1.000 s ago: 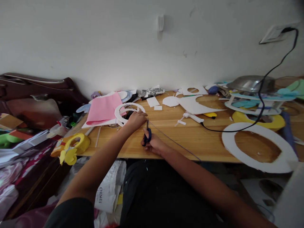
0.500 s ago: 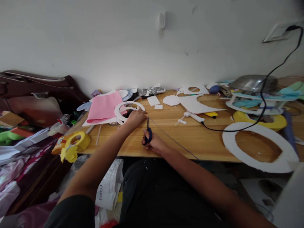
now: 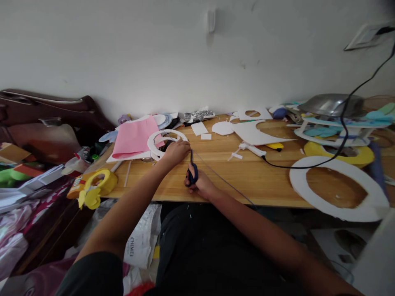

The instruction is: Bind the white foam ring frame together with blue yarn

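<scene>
My right hand (image 3: 200, 184) is closed around the blue handles of a pair of scissors (image 3: 192, 170), blades pointing away from me over the wooden table (image 3: 265, 176). A thin string (image 3: 225, 183) runs from near the blades back to my right, off the table edge. My left hand (image 3: 176, 151) is closed, pinching the string's far end beside a small white foam ring (image 3: 154, 144). The scissor blades sit just right of my left hand's fingers.
Pink paper (image 3: 134, 137) lies left of the ring. A white glue gun (image 3: 251, 149) with a black cord (image 3: 311, 166) lies mid-table. A large white foam ring (image 3: 296, 181) is at right, a yellow tape dispenser (image 3: 97, 185) at the left edge.
Both hands and the scissors have stayed almost in place; the view has shifted down slightly.
</scene>
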Available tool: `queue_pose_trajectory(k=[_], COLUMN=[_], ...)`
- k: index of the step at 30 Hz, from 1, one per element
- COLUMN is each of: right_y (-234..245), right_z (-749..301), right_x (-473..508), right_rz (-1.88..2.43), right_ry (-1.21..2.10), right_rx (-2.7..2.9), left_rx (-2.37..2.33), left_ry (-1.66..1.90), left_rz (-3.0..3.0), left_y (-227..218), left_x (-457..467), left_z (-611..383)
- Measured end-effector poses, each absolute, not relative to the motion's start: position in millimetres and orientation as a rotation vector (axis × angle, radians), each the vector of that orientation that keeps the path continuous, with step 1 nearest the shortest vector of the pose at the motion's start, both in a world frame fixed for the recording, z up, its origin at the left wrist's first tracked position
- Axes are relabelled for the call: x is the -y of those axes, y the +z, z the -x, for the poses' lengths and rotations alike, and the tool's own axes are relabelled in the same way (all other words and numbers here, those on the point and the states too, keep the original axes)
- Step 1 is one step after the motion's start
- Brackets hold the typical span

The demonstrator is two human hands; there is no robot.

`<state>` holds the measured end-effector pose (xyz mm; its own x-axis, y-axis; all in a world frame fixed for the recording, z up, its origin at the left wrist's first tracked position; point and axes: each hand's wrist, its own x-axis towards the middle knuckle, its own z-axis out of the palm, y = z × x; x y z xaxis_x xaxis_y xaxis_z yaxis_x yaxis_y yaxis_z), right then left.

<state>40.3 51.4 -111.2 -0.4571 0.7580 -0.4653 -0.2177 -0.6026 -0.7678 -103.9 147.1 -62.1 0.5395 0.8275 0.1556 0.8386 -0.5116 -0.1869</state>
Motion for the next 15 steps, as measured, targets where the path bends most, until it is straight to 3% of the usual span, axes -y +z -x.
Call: queue_pose_trajectory(k=[15], right_y=[-110.4], right_z=[-44.2], right_x=[-54.6], right_rz=[1.048], right_ry=[2.192], right_rx=[0.839], left_rx=[1.415], left_ry=[-0.095], left_rz=[2.551], left_y=[-56.9], left_x=[-138.0], left_z=[109.4])
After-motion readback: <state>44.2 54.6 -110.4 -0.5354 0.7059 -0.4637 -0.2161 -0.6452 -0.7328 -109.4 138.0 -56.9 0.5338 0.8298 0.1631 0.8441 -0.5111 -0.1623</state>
